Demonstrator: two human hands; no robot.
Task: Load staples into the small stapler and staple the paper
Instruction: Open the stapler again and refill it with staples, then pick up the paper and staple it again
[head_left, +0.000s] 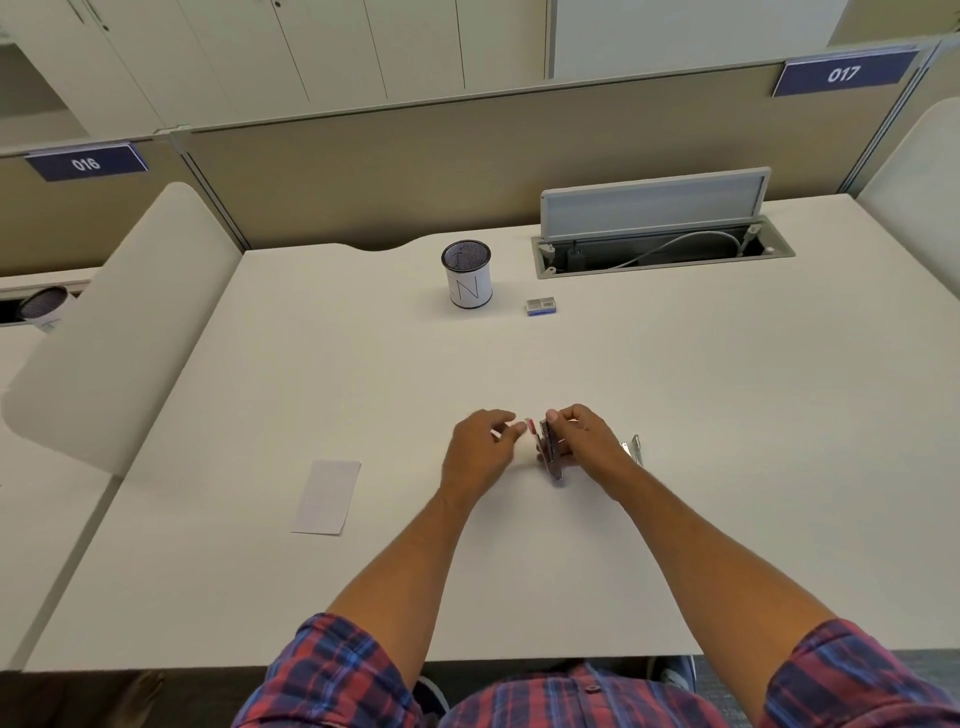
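The small stapler is dark metal with a red part at its top, held upright on edge at the middle of the white desk. My right hand grips it from the right. Fingertips of my left hand pinch near the red tip from the left; what they hold is too small to make out. A folded white paper lies flat to the left of both hands. A small blue and white staple box sits further back. A silver metal piece lies just right of my right hand.
A mesh pen cup with a white label stands behind the hands, left of the staple box. An open cable hatch with a raised lid is at the back right. A divider panel borders the desk's left side.
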